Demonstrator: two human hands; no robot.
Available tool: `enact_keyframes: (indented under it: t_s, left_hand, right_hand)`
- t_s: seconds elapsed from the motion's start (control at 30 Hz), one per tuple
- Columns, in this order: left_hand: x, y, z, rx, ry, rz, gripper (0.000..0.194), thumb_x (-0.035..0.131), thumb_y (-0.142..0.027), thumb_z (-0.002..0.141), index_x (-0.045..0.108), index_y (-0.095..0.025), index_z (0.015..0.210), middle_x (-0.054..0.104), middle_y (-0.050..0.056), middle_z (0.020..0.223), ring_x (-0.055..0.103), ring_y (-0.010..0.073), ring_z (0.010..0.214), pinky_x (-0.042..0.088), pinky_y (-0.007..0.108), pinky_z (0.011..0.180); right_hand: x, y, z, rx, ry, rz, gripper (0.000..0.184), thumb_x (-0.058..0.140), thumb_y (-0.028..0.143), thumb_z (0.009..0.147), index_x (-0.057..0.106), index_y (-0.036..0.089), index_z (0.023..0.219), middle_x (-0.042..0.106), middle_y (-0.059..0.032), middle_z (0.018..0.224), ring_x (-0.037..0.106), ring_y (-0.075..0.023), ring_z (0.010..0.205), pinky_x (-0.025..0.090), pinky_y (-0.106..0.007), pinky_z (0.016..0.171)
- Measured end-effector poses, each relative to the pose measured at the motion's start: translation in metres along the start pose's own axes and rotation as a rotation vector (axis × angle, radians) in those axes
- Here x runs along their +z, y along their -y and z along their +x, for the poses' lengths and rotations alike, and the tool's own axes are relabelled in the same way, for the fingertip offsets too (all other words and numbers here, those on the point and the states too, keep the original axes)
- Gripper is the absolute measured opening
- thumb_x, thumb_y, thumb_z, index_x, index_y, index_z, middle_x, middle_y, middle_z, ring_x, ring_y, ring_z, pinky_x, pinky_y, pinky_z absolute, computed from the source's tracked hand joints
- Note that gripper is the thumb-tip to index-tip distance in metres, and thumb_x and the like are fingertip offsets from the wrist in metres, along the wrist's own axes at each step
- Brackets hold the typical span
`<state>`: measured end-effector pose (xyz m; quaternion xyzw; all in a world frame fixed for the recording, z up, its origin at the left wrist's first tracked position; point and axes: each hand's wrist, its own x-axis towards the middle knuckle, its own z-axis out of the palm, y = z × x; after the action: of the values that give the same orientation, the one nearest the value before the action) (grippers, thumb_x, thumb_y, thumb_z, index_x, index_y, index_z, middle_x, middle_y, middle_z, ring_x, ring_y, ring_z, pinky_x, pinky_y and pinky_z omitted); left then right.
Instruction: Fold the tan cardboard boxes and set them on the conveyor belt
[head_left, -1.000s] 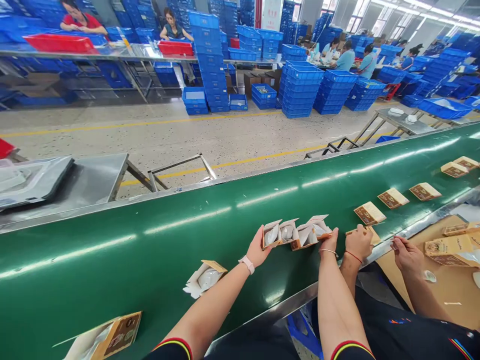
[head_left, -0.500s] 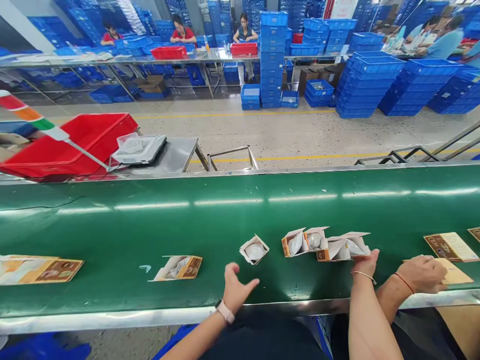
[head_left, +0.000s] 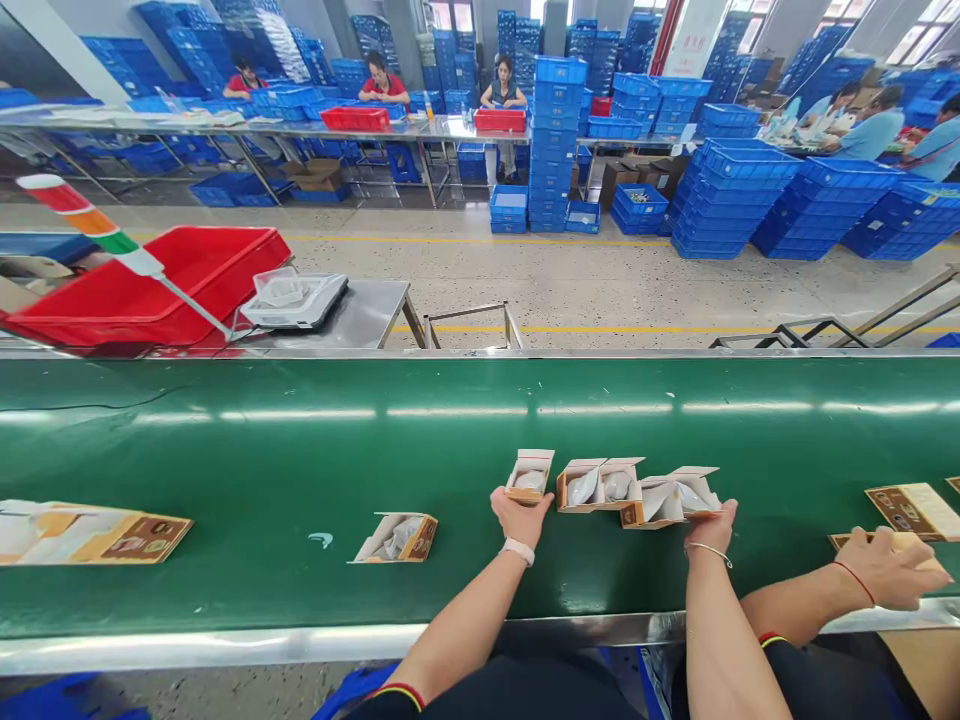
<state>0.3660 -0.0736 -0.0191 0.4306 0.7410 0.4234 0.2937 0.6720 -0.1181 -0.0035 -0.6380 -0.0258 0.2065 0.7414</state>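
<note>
On the green conveyor belt [head_left: 300,450] a row of small open cartons [head_left: 637,492], each with a white pouch inside, lies side by side. My left hand [head_left: 520,516], a pale watch on its wrist, is closed round another open carton [head_left: 529,474] just left of that row. My right hand [head_left: 709,526], with a thin bangle, has its fingers curled against the rightmost carton [head_left: 694,493] of the row. One more open carton [head_left: 397,538] lies alone further left.
A co-worker's hand [head_left: 892,570] with a red wrist string rests on a flat carton at the right. Flat brown cartons [head_left: 904,508] lie beyond it, and a larger one [head_left: 90,535] at the far left. A red crate [head_left: 142,290], a scale [head_left: 296,298] and blue crate stacks [head_left: 551,140] stand across the belt.
My left hand moved forward from the belt's near edge and closed on the loose carton, bringing it beside the row. My right hand stayed at the row's right end.
</note>
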Motion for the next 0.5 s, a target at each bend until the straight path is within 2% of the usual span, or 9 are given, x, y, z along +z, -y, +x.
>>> enact_keyframes:
  t_s: [0.07, 0.13, 0.2, 0.27, 0.3, 0.37, 0.4, 0.43, 0.5]
  left_hand:
    - [-0.002, -0.004, -0.012, 0.014, 0.095, 0.000, 0.078, 0.084, -0.035, 0.047, 0.042, -0.015, 0.110, 0.050, 0.014, 0.110, 0.048, 0.0370, 0.115, 0.041, 0.055, 0.095]
    - [-0.029, 0.008, -0.023, 0.071, 0.220, -0.008, 0.076, 0.082, -0.032, 0.047, 0.045, -0.016, 0.111, 0.052, 0.013, 0.111, 0.050, 0.0335, 0.113, 0.043, 0.051, 0.094]
    - [-0.080, 0.038, -0.030, 0.151, 0.398, -0.018, 0.058, 0.080, -0.031, 0.050, 0.052, -0.019, 0.100, 0.057, 0.007, 0.098, 0.058, 0.0273, 0.097, 0.048, 0.044, 0.086]
    - [-0.143, 0.075, -0.032, 0.168, 0.637, 0.045, 0.028, 0.075, -0.036, 0.059, 0.053, -0.022, 0.069, 0.053, -0.001, 0.064, 0.057, 0.0198, 0.063, 0.050, 0.038, 0.066]
    - [-0.174, 0.090, -0.028, 0.145, 0.650, 0.100, 0.028, 0.070, -0.040, 0.064, 0.048, -0.023, 0.060, 0.048, -0.003, 0.054, 0.053, 0.0183, 0.054, 0.050, 0.037, 0.061]
    - [-0.222, 0.107, -0.010, 0.098, 0.340, 0.181, 0.030, 0.070, -0.045, 0.064, 0.051, -0.022, 0.064, 0.053, 0.000, 0.061, 0.058, 0.0218, 0.061, 0.051, 0.040, 0.064]
    - [-0.237, 0.107, 0.004, 0.118, 0.200, 0.184, 0.039, 0.075, -0.046, 0.055, 0.056, -0.021, 0.078, 0.060, 0.004, 0.078, 0.062, 0.0266, 0.077, 0.052, 0.044, 0.071]
    - [-0.244, 0.102, 0.022, 0.163, 0.140, 0.168, 0.062, 0.080, -0.046, 0.045, 0.058, -0.019, 0.095, 0.061, 0.010, 0.102, 0.060, 0.0327, 0.098, 0.051, 0.048, 0.081]
    - [-0.238, 0.085, 0.058, 0.249, 0.213, 0.135, 0.093, 0.085, -0.043, 0.028, 0.056, -0.018, 0.113, 0.053, 0.016, 0.126, 0.050, 0.0385, 0.119, 0.048, 0.051, 0.089]
  right_hand:
    - [0.005, -0.001, -0.006, -0.009, -0.070, -0.022, 0.050, 0.046, 0.070, 0.067, 0.049, 0.021, 0.079, 0.054, 0.0018, 0.071, 0.057, -0.0170, 0.067, 0.047, -0.030, 0.061]
    - [0.008, 0.000, -0.008, 0.001, -0.080, -0.035, 0.050, 0.047, 0.070, 0.066, 0.048, 0.021, 0.078, 0.053, 0.0021, 0.070, 0.057, -0.0169, 0.066, 0.047, -0.030, 0.060]
    - [0.010, 0.002, -0.006, 0.026, -0.067, -0.045, 0.049, 0.046, 0.070, 0.066, 0.047, 0.022, 0.076, 0.052, 0.0024, 0.069, 0.056, -0.0169, 0.065, 0.047, -0.031, 0.059]
    - [0.011, 0.003, 0.000, 0.041, -0.030, -0.054, 0.046, 0.044, 0.069, 0.067, 0.045, 0.023, 0.073, 0.052, 0.0023, 0.068, 0.056, -0.0176, 0.065, 0.048, -0.032, 0.059]
    - [0.011, 0.003, 0.004, 0.040, 0.001, -0.059, 0.045, 0.043, 0.069, 0.068, 0.044, 0.024, 0.072, 0.052, 0.0020, 0.069, 0.056, -0.0182, 0.066, 0.049, -0.032, 0.060]
    - [0.013, 0.003, 0.011, 0.032, 0.065, -0.065, 0.044, 0.040, 0.068, 0.071, 0.044, 0.025, 0.070, 0.054, 0.0011, 0.070, 0.058, -0.0195, 0.068, 0.051, -0.034, 0.062]
    - [0.014, 0.002, 0.014, 0.028, 0.087, -0.066, 0.043, 0.039, 0.068, 0.072, 0.044, 0.025, 0.070, 0.055, 0.0007, 0.071, 0.060, -0.0199, 0.070, 0.052, -0.035, 0.063]
    - [0.015, 0.002, 0.015, 0.027, 0.098, -0.065, 0.042, 0.039, 0.067, 0.073, 0.045, 0.025, 0.071, 0.056, 0.0005, 0.072, 0.061, -0.0202, 0.070, 0.052, -0.036, 0.064]
    - [0.017, 0.002, 0.017, 0.034, 0.104, -0.063, 0.040, 0.041, 0.064, 0.076, 0.047, 0.025, 0.073, 0.057, 0.0003, 0.074, 0.062, -0.0200, 0.070, 0.053, -0.037, 0.064]
